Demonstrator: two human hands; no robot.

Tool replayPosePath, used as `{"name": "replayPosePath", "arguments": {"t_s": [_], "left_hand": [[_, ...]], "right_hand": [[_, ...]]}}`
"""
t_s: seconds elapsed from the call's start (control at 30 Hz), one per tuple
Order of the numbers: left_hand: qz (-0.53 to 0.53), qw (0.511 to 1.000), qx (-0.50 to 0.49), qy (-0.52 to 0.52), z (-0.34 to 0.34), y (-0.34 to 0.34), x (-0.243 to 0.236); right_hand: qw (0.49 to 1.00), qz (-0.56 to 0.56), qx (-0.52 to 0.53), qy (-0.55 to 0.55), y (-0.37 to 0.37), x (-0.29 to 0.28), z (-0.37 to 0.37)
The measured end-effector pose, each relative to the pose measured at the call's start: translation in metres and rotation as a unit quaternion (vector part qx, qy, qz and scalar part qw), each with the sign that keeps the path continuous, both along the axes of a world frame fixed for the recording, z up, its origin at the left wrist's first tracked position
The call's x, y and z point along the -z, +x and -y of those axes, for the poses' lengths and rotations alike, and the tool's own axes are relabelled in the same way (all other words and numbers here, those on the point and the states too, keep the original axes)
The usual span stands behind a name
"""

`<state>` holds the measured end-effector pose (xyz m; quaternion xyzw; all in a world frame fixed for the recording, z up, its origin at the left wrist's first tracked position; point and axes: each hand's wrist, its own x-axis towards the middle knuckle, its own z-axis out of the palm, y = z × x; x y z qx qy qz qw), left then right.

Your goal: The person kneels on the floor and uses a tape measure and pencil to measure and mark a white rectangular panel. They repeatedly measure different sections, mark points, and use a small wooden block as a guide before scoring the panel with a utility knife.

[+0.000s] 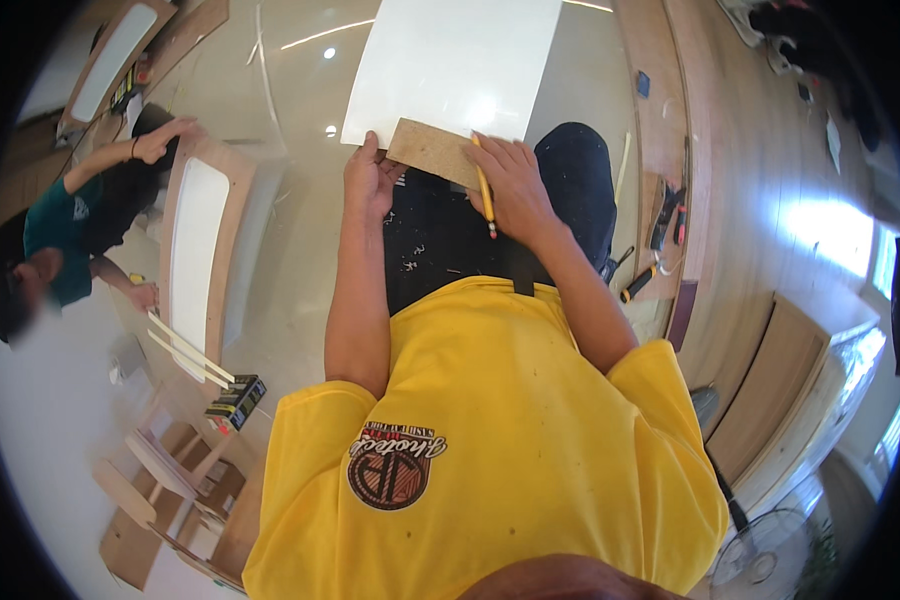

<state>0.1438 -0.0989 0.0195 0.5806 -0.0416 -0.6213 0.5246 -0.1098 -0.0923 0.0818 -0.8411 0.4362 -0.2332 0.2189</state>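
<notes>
A long white panel (450,60) stretches away from my lap, its near edge over my dark trousers. Across that edge lies a small brown wooden board (432,152), slightly tilted. My left hand (368,180) grips the panel's near left corner, thumb on top, with its fingertips beside the board's left end; the fingers underneath are partly hidden. Between the fingers of my right hand (515,190) is a yellow pencil (486,196), eraser end toward me. That hand rests against the board's right end, its fingertips reaching onto the panel.
At left, a co-worker in a green shirt (55,240) handles a wood-framed white panel (198,240). A black box (236,400) stands near it. Hand tools, including a screwdriver (638,284), lie to my right beside long wooden boards (660,120). A fan (765,560) is at lower right.
</notes>
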Motion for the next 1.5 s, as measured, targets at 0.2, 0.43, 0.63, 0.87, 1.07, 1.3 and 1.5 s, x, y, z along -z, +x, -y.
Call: {"name": "replayPosePath", "arguments": {"t_s": [0.2, 0.43, 0.63, 0.87, 1.07, 1.3, 1.5], "left_hand": [[0.187, 0.982, 0.004, 0.031, -0.013, -0.013, -0.031], [0.58, 0.801, 0.141, -0.047, -0.031, -0.041, -0.076], [0.606, 0.766, 0.212, -0.027, -0.001, -0.047, -0.073], [0.578, 0.788, 0.208, 0.037, -0.006, -0.054, -0.07], [0.573, 0.798, 0.187, 0.022, -0.006, -0.059, -0.065], [0.529, 0.835, 0.145, 0.033, -0.01, -0.061, -0.06], [0.529, 0.834, 0.147, 0.05, -0.007, -0.062, -0.062]], "right_hand": [[0.997, 0.062, 0.02, 0.048, -0.001, 0.006, 0.001], [0.995, 0.071, -0.047, 0.058, 0.007, 0.007, 0.025], [0.995, 0.05, -0.01, 0.088, -0.016, 0.009, 0.026], [0.993, 0.069, -0.002, 0.092, -0.021, 0.014, 0.021], [0.993, 0.082, 0.012, 0.089, -0.021, 0.014, 0.021], [0.994, 0.063, 0.018, 0.089, -0.02, 0.014, 0.02], [0.994, 0.068, 0.021, 0.077, -0.019, 0.016, 0.022]]}}
